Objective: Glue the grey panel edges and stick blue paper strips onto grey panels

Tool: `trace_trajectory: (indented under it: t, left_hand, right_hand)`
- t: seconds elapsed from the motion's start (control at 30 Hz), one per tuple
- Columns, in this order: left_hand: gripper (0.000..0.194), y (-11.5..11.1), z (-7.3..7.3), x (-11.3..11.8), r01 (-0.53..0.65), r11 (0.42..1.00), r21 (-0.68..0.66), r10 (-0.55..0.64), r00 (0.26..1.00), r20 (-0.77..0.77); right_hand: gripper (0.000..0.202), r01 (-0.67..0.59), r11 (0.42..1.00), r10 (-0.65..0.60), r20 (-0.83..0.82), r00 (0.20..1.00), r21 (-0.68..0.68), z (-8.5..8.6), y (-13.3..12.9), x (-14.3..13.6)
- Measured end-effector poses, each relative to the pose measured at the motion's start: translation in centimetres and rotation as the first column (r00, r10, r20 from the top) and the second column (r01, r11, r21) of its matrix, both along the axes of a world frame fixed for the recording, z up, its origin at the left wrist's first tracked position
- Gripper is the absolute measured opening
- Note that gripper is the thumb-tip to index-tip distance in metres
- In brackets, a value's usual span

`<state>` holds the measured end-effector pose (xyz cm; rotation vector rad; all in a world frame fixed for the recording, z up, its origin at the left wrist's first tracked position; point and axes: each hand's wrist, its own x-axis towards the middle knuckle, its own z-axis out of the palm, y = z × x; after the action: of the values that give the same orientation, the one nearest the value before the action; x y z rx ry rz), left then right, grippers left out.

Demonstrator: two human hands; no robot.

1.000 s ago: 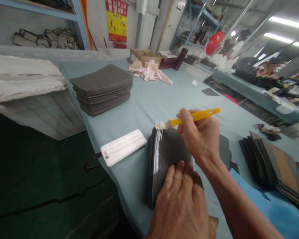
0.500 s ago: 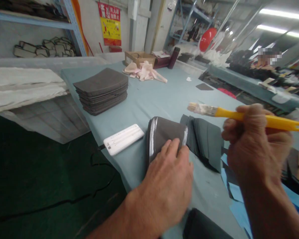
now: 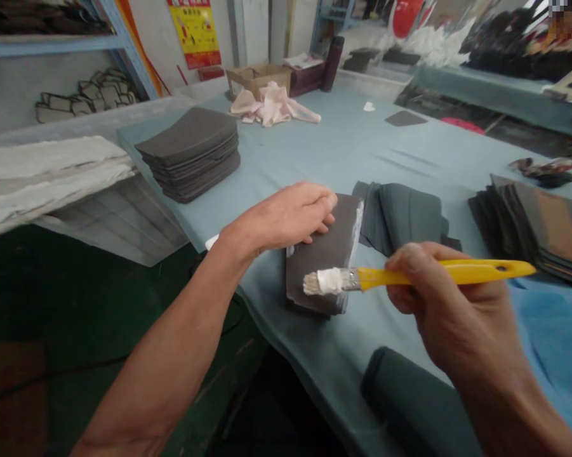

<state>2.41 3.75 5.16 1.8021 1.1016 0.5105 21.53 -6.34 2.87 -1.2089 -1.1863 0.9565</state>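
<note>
In the head view, my right hand [image 3: 450, 304] grips the yellow handle of a paintbrush [image 3: 431, 274]. The brush's bristles, caked with white paste, point left over the near part of a stack of dark grey panels [image 3: 321, 266]. White paste lines the right edge of the top panel, and a little white shows near its left edge. My left hand [image 3: 292, 216] lies across the far left part of this stack, fingers stretched to the right and slightly bent, with nothing visible in them. A fanned pile of grey-green pieces [image 3: 409, 209] lies just right of the stack.
A taller stack of dark panels [image 3: 190, 152] stands at the table's back left. Pink cloth [image 3: 273, 105], a cardboard box [image 3: 257, 79] and a dark bottle [image 3: 332, 63] are farther back. More panels [image 3: 538, 222] lie right. My left arm mostly hides a white object [image 3: 211, 242].
My left hand has moved from the near end of the panel stack to its far left part. The brush has come nearer and left, over the stack. The view has shifted.
</note>
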Motion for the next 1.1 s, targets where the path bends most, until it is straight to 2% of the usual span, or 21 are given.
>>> trace_trajectory:
  t: [0.1, 0.23, 0.47, 0.6, 0.73, 0.9, 1.1]
  left_hand:
    - [0.032, 0.2, 0.0, 0.1, -0.02, 0.999, -0.043, 0.02, 1.0, 0.011]
    - [0.028, 0.6, -0.3, 0.0, -0.034, 0.996, -0.087, 0.038, 0.998, 0.045]
    - [0.03, 1.0, -1.6, -0.2, 0.012, 0.996, 0.086, -0.016, 0.999, 0.042]
    - [0.03, 0.9, -1.8, -0.1, 0.017, 0.989, 0.146, -0.013, 0.999, -0.03]
    - [0.032, 0.8, -1.7, 0.1, 0.018, 0.985, 0.17, -0.01, 0.999, -0.045]
    - [0.032, 0.5, -1.6, 0.2, 0.011, 0.981, 0.192, -0.001, 0.999, -0.051]
    - [0.033, 0.3, -1.8, 0.2, 0.025, 0.97, 0.241, -0.012, 0.998, -0.056]
  right_hand:
    - [0.042, 0.117, 0.993, -0.117, 0.027, 0.993, 0.001, -0.5, 0.2, -2.1]
    - [0.04, 0.183, 0.983, -0.184, 0.084, 0.979, 0.021, -0.3, 0.6, -4.4]
    - [0.04, 0.198, 0.98, -0.2, 0.18, 0.963, 0.031, -0.6, 1.5, -5.2]
    - [0.044, 0.148, 0.988, -0.155, 0.237, 0.959, 0.047, 0.2, 0.6, -4.9]
    - [0.04, 0.064, 0.997, -0.07, 0.289, 0.955, 0.03, 1.1, -0.9, -4.6]
    - [0.034, 0.003, 0.998, -0.025, 0.337, 0.941, 0.066, 1.3, -2.5, -4.0]
    - [0.035, 0.006, 1.0, -0.003, 0.364, 0.931, -0.006, 1.9, -3.7, -3.4]
